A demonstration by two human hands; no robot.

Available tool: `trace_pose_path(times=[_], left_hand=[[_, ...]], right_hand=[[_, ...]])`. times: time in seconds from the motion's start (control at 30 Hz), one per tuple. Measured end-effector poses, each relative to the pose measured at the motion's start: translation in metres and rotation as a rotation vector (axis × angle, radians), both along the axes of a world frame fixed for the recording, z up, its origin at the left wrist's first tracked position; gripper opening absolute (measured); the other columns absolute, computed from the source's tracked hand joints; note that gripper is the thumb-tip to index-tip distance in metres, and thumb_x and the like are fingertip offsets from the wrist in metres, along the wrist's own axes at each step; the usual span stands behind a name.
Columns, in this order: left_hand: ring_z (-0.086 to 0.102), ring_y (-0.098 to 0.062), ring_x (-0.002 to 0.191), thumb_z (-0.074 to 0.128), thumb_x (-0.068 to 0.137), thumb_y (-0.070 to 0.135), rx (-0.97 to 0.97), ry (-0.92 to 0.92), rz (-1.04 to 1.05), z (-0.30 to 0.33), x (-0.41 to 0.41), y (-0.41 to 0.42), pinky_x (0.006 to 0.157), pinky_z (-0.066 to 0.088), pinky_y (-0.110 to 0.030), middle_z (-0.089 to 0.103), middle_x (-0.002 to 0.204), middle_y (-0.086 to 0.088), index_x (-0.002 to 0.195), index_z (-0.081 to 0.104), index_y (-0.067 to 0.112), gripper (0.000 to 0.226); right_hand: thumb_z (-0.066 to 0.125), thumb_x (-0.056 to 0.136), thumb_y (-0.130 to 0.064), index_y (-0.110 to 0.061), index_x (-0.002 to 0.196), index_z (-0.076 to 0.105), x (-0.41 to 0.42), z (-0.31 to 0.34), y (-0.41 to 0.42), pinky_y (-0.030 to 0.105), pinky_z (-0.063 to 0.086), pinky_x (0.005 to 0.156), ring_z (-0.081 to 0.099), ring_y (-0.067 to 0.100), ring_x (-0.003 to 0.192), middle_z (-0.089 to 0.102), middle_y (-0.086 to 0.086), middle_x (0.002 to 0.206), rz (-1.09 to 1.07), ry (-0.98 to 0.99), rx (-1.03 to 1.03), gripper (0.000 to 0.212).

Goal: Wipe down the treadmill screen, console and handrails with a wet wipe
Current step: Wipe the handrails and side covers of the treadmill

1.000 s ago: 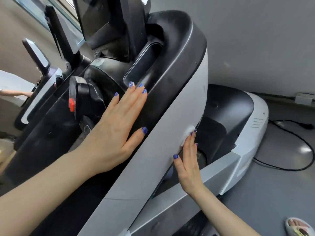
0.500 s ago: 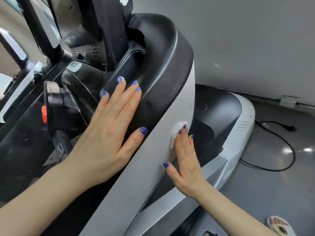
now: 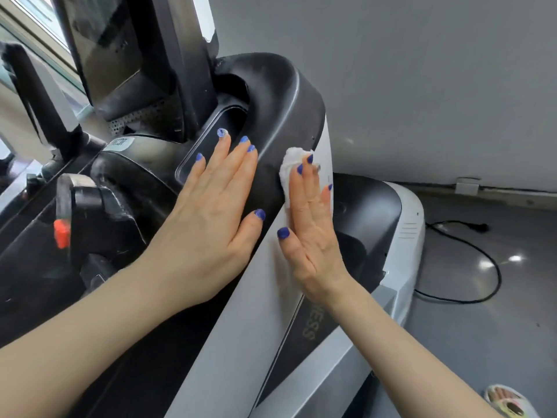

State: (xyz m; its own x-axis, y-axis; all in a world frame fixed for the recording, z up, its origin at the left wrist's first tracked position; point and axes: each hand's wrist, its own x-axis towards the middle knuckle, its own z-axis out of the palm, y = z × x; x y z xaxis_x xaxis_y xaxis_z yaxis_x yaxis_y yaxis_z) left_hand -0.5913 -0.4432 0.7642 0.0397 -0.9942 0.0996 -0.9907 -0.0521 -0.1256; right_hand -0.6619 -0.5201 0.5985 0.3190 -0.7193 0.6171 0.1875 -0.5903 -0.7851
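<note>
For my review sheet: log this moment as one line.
stage: wiping side panel | right hand: presses wipe flat | left hand: flat on black console

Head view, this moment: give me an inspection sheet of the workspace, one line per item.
Surface: grey side panel of the treadmill, black console above it.
Job's things: white wet wipe pressed flat on the panel's upper edge; dark screen upright, untouched.
Clutter: red safety clip on the console's left part.
Hands: left hand flat on the black console; right hand presses the wipe with straight fingers.
Cables: black power cable looped on the floor, right.
Surroundings: grey wall, glossy grey floor, a sandalled foot at the bottom right.
</note>
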Motion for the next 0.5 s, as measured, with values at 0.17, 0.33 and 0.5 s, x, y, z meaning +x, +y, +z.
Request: trace_pose_path(times=[0.17, 0.33, 0.5], left_hand=[[-0.018, -0.003, 0.15, 0.023, 0.09, 0.041, -0.017, -0.016, -0.025, -0.001, -0.001, -0.001, 0.121, -0.011, -0.025, 0.005, 0.168, 0.004, 0.159, 0.011, 0.011, 0.076], [-0.013, -0.008, 0.153, 0.03, 0.091, 0.037, -0.047, 0.0, -0.044, -0.003, 0.001, 0.001, 0.122, -0.01, -0.024, 0.008, 0.168, 0.002, 0.159, 0.014, 0.009, 0.075], [-0.007, -0.015, 0.154, 0.038, 0.09, 0.033, -0.072, 0.021, -0.021, -0.003, 0.0, 0.004, 0.123, -0.003, -0.032, 0.011, 0.167, -0.003, 0.158, 0.017, 0.005, 0.077]], right_hand=[[0.018, 0.106, -0.058, -0.021, 0.16, -0.004, -0.01, -0.088, 0.053, 0.058, 0.0, 0.12, -0.001, 0.027, 0.156, -0.005, 0.0, 0.169, 0.043, 0.154, 0.08, 0.07], [0.016, 0.107, -0.051, -0.009, 0.159, 0.011, -0.017, -0.017, 0.017, 0.052, -0.004, 0.124, 0.005, 0.027, 0.155, 0.003, 0.004, 0.169, 0.05, 0.123, -0.042, 0.067], [0.016, 0.107, -0.046, -0.008, 0.155, 0.027, -0.028, 0.026, -0.052, 0.054, -0.001, 0.124, 0.015, 0.023, 0.154, 0.023, 0.005, 0.165, 0.0, 0.165, -0.314, 0.062]])
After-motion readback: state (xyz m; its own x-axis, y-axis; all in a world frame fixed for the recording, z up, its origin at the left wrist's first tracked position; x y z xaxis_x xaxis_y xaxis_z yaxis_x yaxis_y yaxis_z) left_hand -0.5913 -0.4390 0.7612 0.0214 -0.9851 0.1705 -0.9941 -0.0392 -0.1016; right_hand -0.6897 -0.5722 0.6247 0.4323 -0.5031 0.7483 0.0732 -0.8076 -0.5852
